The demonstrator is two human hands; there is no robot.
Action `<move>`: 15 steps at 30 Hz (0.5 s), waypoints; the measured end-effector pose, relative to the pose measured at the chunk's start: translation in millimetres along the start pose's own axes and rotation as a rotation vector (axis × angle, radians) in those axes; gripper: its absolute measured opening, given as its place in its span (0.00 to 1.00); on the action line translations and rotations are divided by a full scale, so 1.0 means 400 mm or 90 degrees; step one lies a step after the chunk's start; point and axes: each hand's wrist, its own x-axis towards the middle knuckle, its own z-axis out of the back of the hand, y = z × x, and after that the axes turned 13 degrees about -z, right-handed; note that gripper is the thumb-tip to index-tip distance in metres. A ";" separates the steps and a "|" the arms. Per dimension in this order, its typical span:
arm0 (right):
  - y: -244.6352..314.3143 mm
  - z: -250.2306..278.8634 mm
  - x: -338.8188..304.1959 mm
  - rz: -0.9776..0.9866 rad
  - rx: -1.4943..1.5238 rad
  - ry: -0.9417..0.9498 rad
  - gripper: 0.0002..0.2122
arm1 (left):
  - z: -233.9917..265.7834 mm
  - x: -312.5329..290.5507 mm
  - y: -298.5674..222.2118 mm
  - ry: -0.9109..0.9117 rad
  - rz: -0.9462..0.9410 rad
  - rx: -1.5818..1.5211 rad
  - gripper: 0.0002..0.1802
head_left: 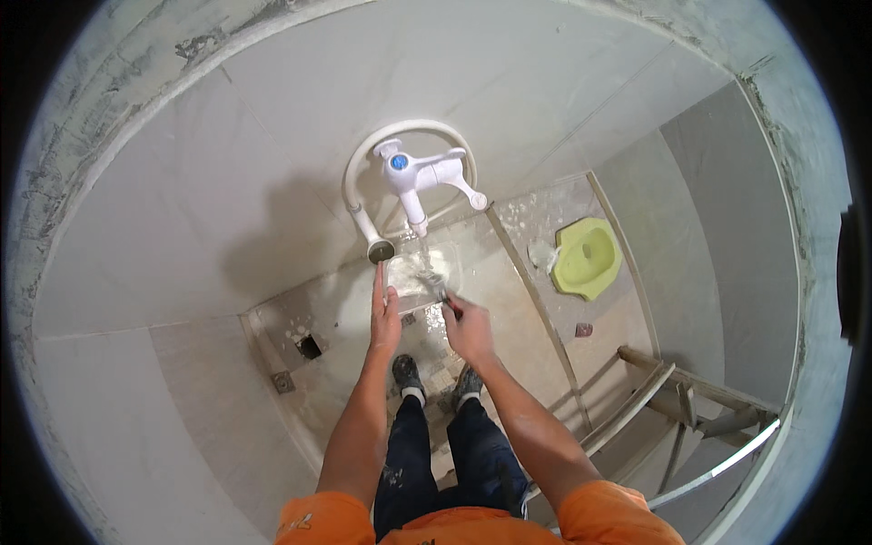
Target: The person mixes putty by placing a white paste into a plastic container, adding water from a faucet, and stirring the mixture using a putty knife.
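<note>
Water runs from a white plastic tap [413, 177] with a blue button mark, fixed to the wall ahead. Under the stream, my right hand [470, 331] grips a short-handled tool; its greyish head [434, 283] is blurred by splashing water, so I cannot make out its kind. My left hand [386, 318] is held with fingers stretched out and holds nothing visible. Its fingertips come close to the shower head [380, 250] hanging on a white hose [354, 173] looped around the tap; whether they touch is unclear. Below the tap lies a whitish wet patch or shallow container.
On the right, a yellow-green squat pan [595, 283] sits in the floor. A wooden ladder-like frame [631, 409] leans at the lower right. A square dark hole [310, 347] opens in the floor at left, near a small drain [283, 382]. My shoes stand below my hands.
</note>
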 end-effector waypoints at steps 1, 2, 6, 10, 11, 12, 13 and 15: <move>0.020 -0.008 0.011 -0.006 0.030 -0.029 0.17 | -0.017 -0.012 -0.020 0.002 0.023 0.004 0.36; 0.039 -0.017 0.026 -0.003 0.061 -0.062 0.18 | -0.037 -0.005 -0.043 0.002 0.038 0.007 0.36; 0.095 -0.045 -0.035 0.072 0.049 0.015 0.17 | -0.001 0.025 -0.023 0.007 -0.034 0.092 0.33; 0.071 0.037 -0.033 0.073 -0.008 0.162 0.18 | 0.011 0.024 -0.068 -0.001 -0.078 0.266 0.35; 0.056 0.057 -0.028 0.074 -0.004 0.163 0.18 | 0.017 0.021 -0.076 0.013 -0.108 0.314 0.37; 0.038 0.078 -0.021 0.084 -0.008 0.152 0.18 | 0.022 0.020 -0.083 0.027 -0.138 0.361 0.40; 0.018 0.098 -0.014 0.091 -0.011 0.140 0.18 | 0.013 0.019 -0.100 0.031 -0.137 0.365 0.40; -0.017 0.127 -0.013 0.069 0.005 0.119 0.18 | -0.013 0.008 -0.132 -0.031 -0.179 0.427 0.46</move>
